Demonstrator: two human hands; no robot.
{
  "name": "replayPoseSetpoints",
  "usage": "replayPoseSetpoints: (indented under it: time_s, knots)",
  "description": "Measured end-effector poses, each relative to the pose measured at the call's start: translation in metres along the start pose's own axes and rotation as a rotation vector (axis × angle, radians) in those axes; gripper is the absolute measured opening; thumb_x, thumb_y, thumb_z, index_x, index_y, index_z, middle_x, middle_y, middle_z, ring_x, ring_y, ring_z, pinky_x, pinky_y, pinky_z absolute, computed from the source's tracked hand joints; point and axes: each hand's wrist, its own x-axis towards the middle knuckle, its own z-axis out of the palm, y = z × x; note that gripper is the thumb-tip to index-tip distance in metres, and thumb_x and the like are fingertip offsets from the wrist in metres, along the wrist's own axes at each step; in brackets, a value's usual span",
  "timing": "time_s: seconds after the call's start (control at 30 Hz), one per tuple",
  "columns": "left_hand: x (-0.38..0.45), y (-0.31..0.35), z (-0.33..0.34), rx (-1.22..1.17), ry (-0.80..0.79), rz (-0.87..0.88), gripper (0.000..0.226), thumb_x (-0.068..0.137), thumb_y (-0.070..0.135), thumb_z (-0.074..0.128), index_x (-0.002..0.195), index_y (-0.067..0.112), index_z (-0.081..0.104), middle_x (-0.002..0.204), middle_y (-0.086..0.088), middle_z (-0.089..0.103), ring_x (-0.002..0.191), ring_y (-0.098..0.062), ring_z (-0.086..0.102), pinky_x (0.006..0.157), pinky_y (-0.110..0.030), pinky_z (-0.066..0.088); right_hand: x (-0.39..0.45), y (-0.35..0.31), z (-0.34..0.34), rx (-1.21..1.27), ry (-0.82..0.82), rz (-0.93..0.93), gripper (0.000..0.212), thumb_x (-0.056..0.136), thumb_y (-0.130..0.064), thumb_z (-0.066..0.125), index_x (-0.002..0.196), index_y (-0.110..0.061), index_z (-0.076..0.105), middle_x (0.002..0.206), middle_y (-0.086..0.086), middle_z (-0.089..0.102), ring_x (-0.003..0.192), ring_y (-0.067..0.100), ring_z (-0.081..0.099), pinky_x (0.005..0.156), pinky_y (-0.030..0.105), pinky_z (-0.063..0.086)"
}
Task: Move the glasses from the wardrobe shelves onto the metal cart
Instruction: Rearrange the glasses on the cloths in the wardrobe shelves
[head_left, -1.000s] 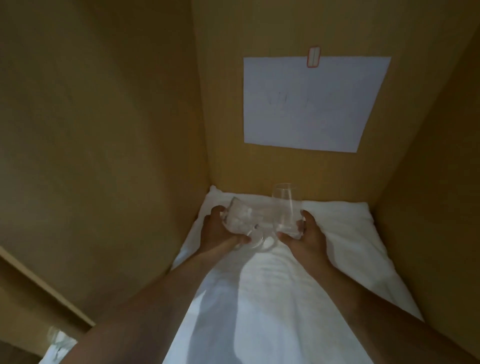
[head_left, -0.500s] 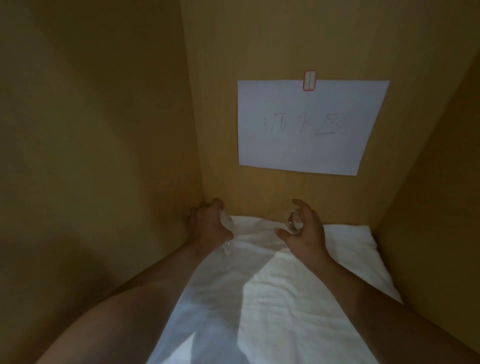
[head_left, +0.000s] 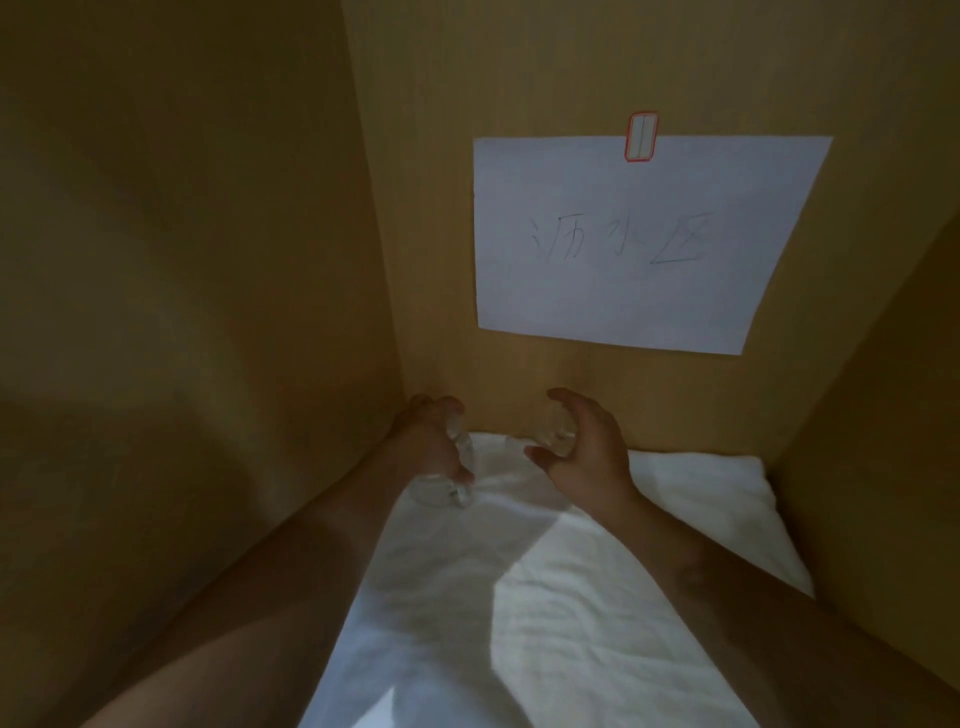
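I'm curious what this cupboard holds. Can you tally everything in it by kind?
Clear glasses: 2, one in the left hand at, one in the right hand at
White cloth: 1
Paper sign: 1
Red-edged label: 1
Total: 5

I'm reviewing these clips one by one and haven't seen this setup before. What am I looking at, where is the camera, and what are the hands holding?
There is no machine here: a person wears a wide-angle camera on the head, looking forward and down, so the two bare arms coming in from the bottom are their own. They are reaching into a wooden wardrobe compartment. A white cloth covers the shelf, and a paper sheet with handwriting is stuck to the back wall by a red-edged label. The left hand has its grip curled round a clear glass, near the left wall. The right hand holds a second glass. The metal cart is out of view.
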Motion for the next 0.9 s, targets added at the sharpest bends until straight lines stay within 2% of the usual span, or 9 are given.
replayPoseSetpoints:
  time_s: [0.1,0.3,0.4,0.47,0.53,0.63,0.73,0.8,0.9]
  knots:
    - [0.006,-0.002,0.007,-0.053,0.054,-0.019,0.102,0.056,0.024,0.1,0.145,0.026,0.05,0.148,-0.008,0.035,0.131,-0.029,0.048,0.104,-0.037,0.05,0.004,-0.007,0.008,-0.029,0.003,-0.06,0.071,0.072,-0.03,0.089,0.136,-0.025,0.058,0.135,-0.002,0.06,0.125,0.024,0.05,0.102,0.032,0.043]
    - [0.017,-0.002,0.013,-0.169,0.164,-0.033,0.099,0.059,0.024,0.099,0.146,0.023,0.05,0.151,-0.007,0.034,0.137,-0.027,0.042,0.109,-0.03,0.043,0.014,-0.016,0.022,-0.104,-0.06,-0.114,0.068,0.076,-0.032,0.086,0.137,-0.025,0.056,0.135,-0.003,0.058,0.124,0.026,0.048,0.096,0.025,0.035]
    - [0.023,-0.006,0.016,-0.268,0.184,-0.059,0.098,0.055,0.016,0.1,0.142,0.02,0.054,0.154,-0.007,0.033,0.138,-0.03,0.041,0.111,-0.035,0.044,0.019,-0.02,0.024,-0.14,-0.117,-0.105,0.068,0.08,-0.036,0.082,0.14,-0.028,0.052,0.14,-0.005,0.053,0.13,0.025,0.044,0.102,0.03,0.039]
    - [0.024,-0.012,0.019,-0.288,0.216,-0.037,0.097,0.059,0.013,0.097,0.145,0.02,0.052,0.154,-0.007,0.037,0.14,-0.029,0.04,0.113,-0.031,0.038,0.022,-0.023,0.026,-0.172,-0.152,-0.11,0.069,0.082,-0.039,0.08,0.142,-0.028,0.049,0.143,-0.005,0.05,0.132,0.025,0.042,0.104,0.035,0.041]
    - [0.024,-0.015,0.022,-0.299,0.248,-0.02,0.095,0.063,0.016,0.095,0.146,0.02,0.05,0.152,-0.006,0.042,0.14,-0.026,0.04,0.111,-0.024,0.031,0.026,-0.027,0.028,-0.216,-0.184,-0.098,0.07,0.083,-0.041,0.078,0.145,-0.031,0.046,0.146,-0.002,0.045,0.134,0.026,0.04,0.104,0.038,0.043]
    - [0.031,-0.011,0.028,-0.274,0.259,-0.013,0.096,0.055,0.036,0.098,0.139,0.022,0.054,0.144,0.001,0.049,0.136,-0.019,0.044,0.105,-0.013,0.024,0.03,-0.035,0.032,-0.275,-0.232,-0.068,0.072,0.085,-0.043,0.076,0.148,-0.033,0.042,0.148,0.003,0.037,0.136,0.028,0.039,0.101,0.042,0.046]
    - [0.028,-0.01,0.028,-0.26,0.28,-0.006,0.093,0.055,0.032,0.099,0.137,0.02,0.057,0.141,0.001,0.049,0.134,-0.019,0.045,0.109,-0.021,0.032,0.031,-0.041,0.032,-0.318,-0.262,-0.061,0.073,0.087,-0.044,0.073,0.151,-0.033,0.038,0.149,0.004,0.034,0.138,0.029,0.035,0.101,0.043,0.044]
    - [0.022,-0.013,0.028,-0.27,0.308,0.011,0.092,0.057,0.022,0.098,0.139,0.016,0.057,0.143,-0.005,0.047,0.134,-0.022,0.045,0.11,-0.024,0.033,0.032,-0.044,0.032,-0.331,-0.281,-0.05,0.074,0.087,-0.043,0.073,0.151,-0.033,0.038,0.149,0.005,0.034,0.137,0.03,0.033,0.102,0.043,0.043]
    - [0.015,-0.01,0.029,-0.277,0.321,0.026,0.094,0.058,0.02,0.097,0.141,0.009,0.055,0.146,-0.009,0.047,0.139,-0.026,0.042,0.114,-0.029,0.032,0.034,-0.048,0.031,-0.335,-0.308,-0.038,0.074,0.087,-0.04,0.074,0.151,-0.031,0.038,0.148,0.007,0.035,0.137,0.031,0.033,0.104,0.042,0.041]
